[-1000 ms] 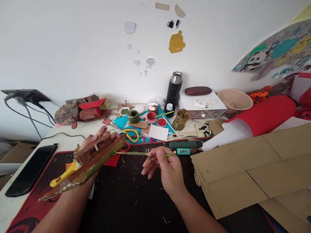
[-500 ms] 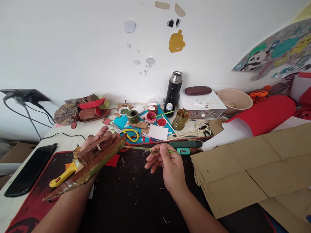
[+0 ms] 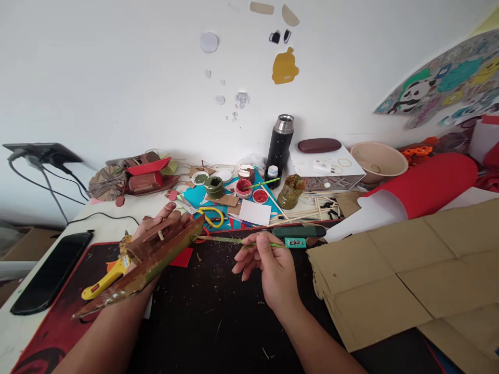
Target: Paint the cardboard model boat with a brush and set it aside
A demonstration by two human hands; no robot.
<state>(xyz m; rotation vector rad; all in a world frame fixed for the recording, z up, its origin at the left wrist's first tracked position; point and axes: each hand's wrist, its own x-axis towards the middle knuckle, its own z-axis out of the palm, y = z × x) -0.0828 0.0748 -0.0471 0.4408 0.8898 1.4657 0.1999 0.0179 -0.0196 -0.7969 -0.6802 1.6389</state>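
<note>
Left hand: the left hand (image 3: 158, 228), at centre left of the frame, lies under a brown and green model boat (image 3: 150, 257), fingers curled up around its far side; the grip is closed on the hull.
Boat: tilted, its bow pointing to the upper right and its stern low toward the lower left corner.
Right hand: the right hand (image 3: 268, 265), at centre, pinches a thin green paintbrush (image 3: 234, 240) between thumb and fingers; the brush runs left, and its tip meets the boat's bow.
Open room: the dark work mat (image 3: 218, 322) is bare of large things below and between the two hands, speckled only with scraps; its red left edge sits near a black phone (image 3: 50, 272) at the left border.
Edges: folded brown cardboard (image 3: 401, 275) fills the lower right and overlaps the mat's right side.
Containers: an open red paint pot (image 3: 244, 187) and a green pot (image 3: 214, 187) stand above centre; a brush jar (image 3: 290, 191) just right of them holds murky liquid; a black flask (image 3: 280, 143) stands behind, lid on; a beige bowl (image 3: 378, 161) sits at upper right.
Hard to see: a yellow tool (image 3: 105, 278) is partly covered by the boat; the left palm is hidden under the hull; the bowl's contents cannot be made out.
</note>
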